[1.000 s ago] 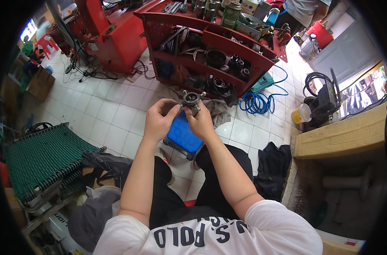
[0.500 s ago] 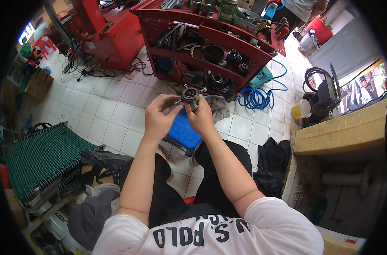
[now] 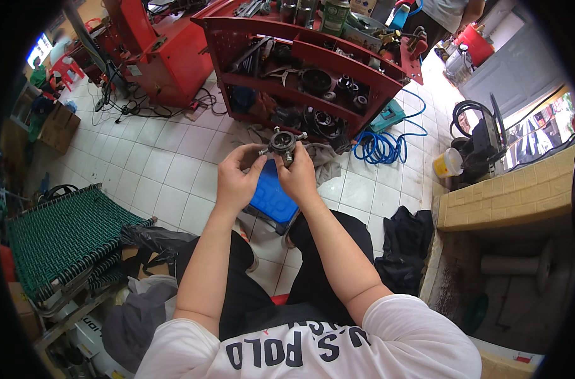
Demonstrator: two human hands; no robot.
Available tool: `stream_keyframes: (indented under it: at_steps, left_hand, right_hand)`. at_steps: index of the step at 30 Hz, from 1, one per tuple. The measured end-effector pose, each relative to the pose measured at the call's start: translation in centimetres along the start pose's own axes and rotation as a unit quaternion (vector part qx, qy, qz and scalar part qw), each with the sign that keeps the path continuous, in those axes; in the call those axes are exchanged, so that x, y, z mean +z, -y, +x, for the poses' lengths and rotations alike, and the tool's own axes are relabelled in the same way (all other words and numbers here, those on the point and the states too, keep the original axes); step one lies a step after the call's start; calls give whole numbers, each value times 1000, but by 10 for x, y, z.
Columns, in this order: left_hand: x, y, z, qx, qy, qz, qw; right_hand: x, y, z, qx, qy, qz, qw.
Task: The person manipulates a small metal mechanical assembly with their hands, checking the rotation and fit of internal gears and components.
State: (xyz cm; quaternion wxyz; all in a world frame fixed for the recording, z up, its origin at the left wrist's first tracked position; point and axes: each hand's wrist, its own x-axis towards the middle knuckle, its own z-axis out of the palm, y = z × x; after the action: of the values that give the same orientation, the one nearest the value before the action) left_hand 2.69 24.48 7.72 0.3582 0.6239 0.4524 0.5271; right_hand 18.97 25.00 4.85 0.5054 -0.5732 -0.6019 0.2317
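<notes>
Head view shows us our right hand [image 3: 298, 175] gripping a round, dark metal part [image 3: 282, 143] with studs jutting outward, held up over the blue plastic case [image 3: 273, 197]. Our left hand [image 3: 238, 175] curls with its fingertips at the left stud, though we cannot tell whether they grip it; beyond stands a red tool cart [image 3: 249, 30].

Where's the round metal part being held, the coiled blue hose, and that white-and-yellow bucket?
Round metal part [image 3: 282, 143]: head view, on its round middle.
Coiled blue hose [image 3: 374, 156]: head view, on its lower loops.
White-and-yellow bucket [image 3: 450, 163]: head view, on its side.
</notes>
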Motion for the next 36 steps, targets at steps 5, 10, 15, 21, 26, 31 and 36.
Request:
stream_keyframes:
  at_steps: [5, 10, 15, 21, 26, 31, 36]
  left_hand:
    - [-6, -2, 1, -116, 33, 46, 992]
    - [2, 4, -3, -79, -15, -97, 992]
    - [1, -4, -2, -17, 8, -8, 1000]
    - [-6, -3, -3, -81, 27, 59, 995]
    - [3, -13, -3, 1, -22, 41, 999]
    - [-7, 4, -4, -54, 9, 89, 995]
    - [2, -19, -5, -13, -9, 23, 1000]
  right_hand:
    - [1, 0, -1, 1, 9, 2, 1000]
    - [5, 2, -2, -4, 3, -3, 1000]
    - [3, 2, -1, 0, 1, -8, 1000]
    - [4, -2, -3, -6, 13, -7, 1000]
    - [2, -2, -3, 3, 14, -11, 1000]
    - [11, -12, -7, -23, 10, -47, 999]
    - [0, -1, -3, 15, 32, -46, 998]
